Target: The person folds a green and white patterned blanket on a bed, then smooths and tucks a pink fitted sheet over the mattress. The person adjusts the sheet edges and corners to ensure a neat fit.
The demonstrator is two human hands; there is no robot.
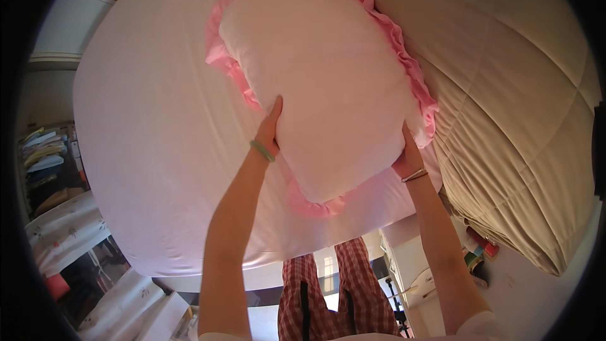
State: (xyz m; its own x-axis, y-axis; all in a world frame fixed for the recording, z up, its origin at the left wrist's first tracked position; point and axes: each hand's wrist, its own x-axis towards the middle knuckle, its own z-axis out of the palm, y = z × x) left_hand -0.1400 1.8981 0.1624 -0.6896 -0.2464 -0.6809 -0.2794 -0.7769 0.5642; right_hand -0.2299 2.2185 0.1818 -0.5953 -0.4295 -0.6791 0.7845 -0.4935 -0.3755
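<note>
A pale pink pillow [325, 82] with a ruffled, brighter pink edge lies over the bed, its long side pointing away from me. My left hand [270, 129] grips its left side near the lower corner, thumb on top and the other fingers hidden beneath. On the opposite side, my right hand [409, 151] holds the lower right edge, its fingers mostly out of sight under the fabric. A green bangle [262, 151] circles my left wrist, and a thin silvery bracelet [414, 175] my right.
A light pink sheet [158, 151] covers the bed. A beige quilted comforter [511, 107] is heaped along the right and hangs over the edge. At the left stand shelves with folded things [44, 155] and cloth-draped furniture [69, 227]. Several small objects [480, 249] lie at lower right.
</note>
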